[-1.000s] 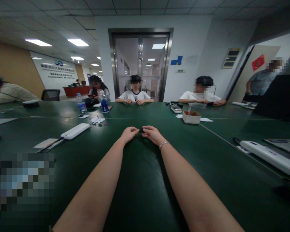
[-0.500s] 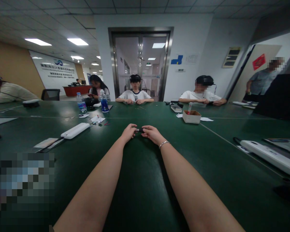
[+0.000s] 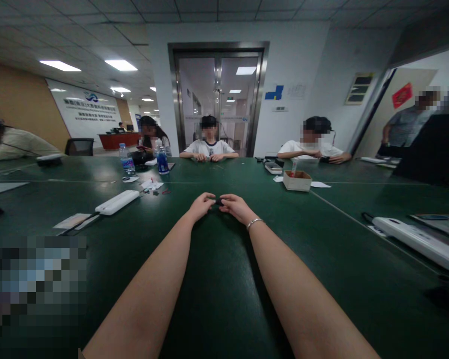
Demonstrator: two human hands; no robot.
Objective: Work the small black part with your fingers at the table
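Note:
A small dark, stick-like object (image 3: 218, 202) sits between my two hands over the middle of the green table. My right hand (image 3: 237, 208) pinches its black end between thumb and fingertips. On the other side, my left hand (image 3: 201, 207) has its fingers closed at the object's opposite end, covering that end. Both forearms reach forward, and a silver bracelet (image 3: 254, 223) circles the right wrist. The object is too small and too covered to tell its kind.
Power strips lie on the green table (image 3: 224, 309) at left (image 3: 117, 202) and right (image 3: 415, 242). Ahead stand a small box (image 3: 297, 181), a water bottle (image 3: 126, 160) and a blue bottle (image 3: 162, 162). Paper scraps (image 3: 151, 185) lie left. Several people sit around the table.
My left fingers have moved slightly right, closer to my right hand. The silvery tip that showed between the hands is now mostly hidden. My right hand stays in place.

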